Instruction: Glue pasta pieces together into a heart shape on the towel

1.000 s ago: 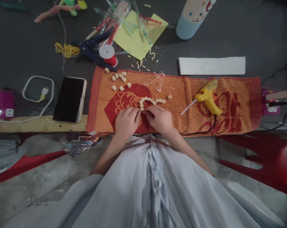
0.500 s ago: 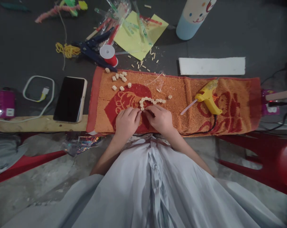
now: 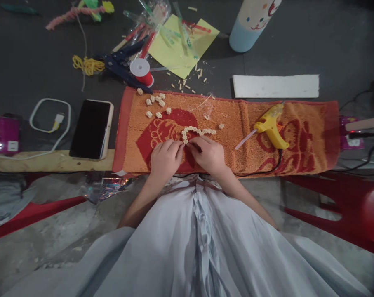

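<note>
A curved chain of small pale pieces [image 3: 193, 130] lies on the orange and red towel [image 3: 230, 144]. Its near end meets the fingertips of both hands. My left hand [image 3: 167, 156] is closed, thumb and fingers pinched together at that end. From the other side my right hand [image 3: 208, 154] pinches at the same spot; its fingers partly hide the contact. Several loose pale clusters [image 3: 158, 99] sit at the towel's upper left, and a single cluster [image 3: 221, 126] lies right of the chain. A yellow glue gun [image 3: 271, 126] rests on the towel's right part.
Beyond the towel are a red thread spool [image 3: 142, 73], dark blue pliers [image 3: 118, 66], yellow paper [image 3: 171, 45] with straws, and small cut bits. A white strip [image 3: 276, 86] and a bottle [image 3: 248, 29] stand farther right. A phone [image 3: 90, 130] lies left.
</note>
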Demonstrator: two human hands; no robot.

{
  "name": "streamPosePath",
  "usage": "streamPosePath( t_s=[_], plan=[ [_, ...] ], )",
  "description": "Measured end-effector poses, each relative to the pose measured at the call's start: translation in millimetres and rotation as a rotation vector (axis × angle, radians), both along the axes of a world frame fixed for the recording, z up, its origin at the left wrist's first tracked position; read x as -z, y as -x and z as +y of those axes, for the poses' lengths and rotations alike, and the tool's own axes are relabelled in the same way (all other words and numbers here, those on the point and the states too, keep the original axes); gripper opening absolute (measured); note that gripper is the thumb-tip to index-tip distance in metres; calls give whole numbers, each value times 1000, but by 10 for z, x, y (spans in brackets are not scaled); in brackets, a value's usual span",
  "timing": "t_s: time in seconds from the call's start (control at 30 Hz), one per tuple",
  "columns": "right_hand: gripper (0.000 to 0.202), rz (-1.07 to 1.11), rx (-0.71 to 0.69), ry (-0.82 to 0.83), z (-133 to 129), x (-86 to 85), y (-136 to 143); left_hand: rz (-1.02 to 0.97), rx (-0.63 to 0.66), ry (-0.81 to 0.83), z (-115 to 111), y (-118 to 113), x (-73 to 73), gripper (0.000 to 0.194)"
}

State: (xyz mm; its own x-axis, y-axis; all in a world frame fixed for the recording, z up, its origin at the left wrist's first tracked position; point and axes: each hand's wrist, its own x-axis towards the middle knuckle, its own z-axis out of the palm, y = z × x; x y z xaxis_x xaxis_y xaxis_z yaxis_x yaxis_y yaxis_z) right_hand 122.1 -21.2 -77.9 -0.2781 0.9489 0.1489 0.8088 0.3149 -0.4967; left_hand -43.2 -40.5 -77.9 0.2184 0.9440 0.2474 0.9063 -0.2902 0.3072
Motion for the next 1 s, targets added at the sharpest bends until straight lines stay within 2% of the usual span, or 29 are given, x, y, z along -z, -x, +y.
streamPosePath(
  t_s=[0.33,1.0],
  plan=[
    [18,47,0,-23,-10,9,-2,-76,-25,3,-7,3,-1,20],
    [21,39,-34,-56,-11,31,-20,-142,58,-37,3,35,14,18]
  ],
)
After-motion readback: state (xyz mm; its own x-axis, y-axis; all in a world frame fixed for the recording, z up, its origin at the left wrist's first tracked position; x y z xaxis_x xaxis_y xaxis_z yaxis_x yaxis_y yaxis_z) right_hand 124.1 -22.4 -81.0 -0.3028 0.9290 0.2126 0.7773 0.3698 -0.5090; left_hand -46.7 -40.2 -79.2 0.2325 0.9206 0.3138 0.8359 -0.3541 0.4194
